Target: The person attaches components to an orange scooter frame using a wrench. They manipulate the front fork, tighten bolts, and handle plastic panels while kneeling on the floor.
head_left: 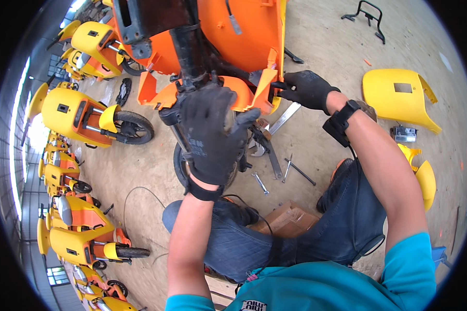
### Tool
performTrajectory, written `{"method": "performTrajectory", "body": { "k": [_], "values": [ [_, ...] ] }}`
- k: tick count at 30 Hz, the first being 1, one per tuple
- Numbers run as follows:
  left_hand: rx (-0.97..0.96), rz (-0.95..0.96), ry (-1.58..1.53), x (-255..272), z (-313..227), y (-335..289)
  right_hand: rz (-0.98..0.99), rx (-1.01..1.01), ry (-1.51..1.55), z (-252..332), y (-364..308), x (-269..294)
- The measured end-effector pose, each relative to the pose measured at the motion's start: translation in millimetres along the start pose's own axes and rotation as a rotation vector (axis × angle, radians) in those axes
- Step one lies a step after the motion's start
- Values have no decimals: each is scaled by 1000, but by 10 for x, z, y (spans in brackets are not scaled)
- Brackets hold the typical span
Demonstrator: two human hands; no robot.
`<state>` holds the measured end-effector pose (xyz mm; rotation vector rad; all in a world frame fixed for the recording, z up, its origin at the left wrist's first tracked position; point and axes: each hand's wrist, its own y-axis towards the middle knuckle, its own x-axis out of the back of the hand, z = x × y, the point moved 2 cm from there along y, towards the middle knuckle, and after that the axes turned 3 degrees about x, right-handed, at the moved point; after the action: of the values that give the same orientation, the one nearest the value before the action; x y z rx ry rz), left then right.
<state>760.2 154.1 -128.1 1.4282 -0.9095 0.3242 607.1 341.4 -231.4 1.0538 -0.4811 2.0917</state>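
Observation:
My left hand [213, 132], in a black glove, lies against the front of an upturned scooter's dark frame tube [188, 54]. Its thumb stands apart from the fingers, and the fingertips are partly hidden. Also gloved in black, my right hand [307, 89] is at the right edge of the orange body panel [238, 39]. Its fingers are closed around something small and dark beside an orange bracket [264, 85]; I cannot make out what. A loose cable connector [235, 25] hangs inside the panel. Below my left hand, a wheel [179, 166] partly shows.
Wrenches [260, 183] and a black rod [301, 172] lie on the floor near a cardboard box [288, 220] between my legs. To the right are a yellow body panel [399, 96] and a small metal-and-black box [403, 133]. Several yellow scooters [70, 114] line the left side.

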Motion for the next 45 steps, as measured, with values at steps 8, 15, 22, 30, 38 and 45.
{"method": "performTrajectory", "body": {
  "k": [8,15,22,30,38,45],
  "values": [
    [6,1,-30,10,-35,-78,-32,53,-22,-87,27,-54],
    [-160,-60,-123,145,-443,-201,52,-21,9,-109,-17,-10],
    [-142,210,37,241,-130,-495,68,-53,-2,-116,-15,-46],
    [786,210,-654,680,1637,-320,50,30,-114,77,121,-103],
    [286,232,-132,415,1485,-313,-72,185,-206,-259,189,-291],
    [141,124,-273,361,1581,-375,-92,205,-183,-309,193,-311]
  ]
}}
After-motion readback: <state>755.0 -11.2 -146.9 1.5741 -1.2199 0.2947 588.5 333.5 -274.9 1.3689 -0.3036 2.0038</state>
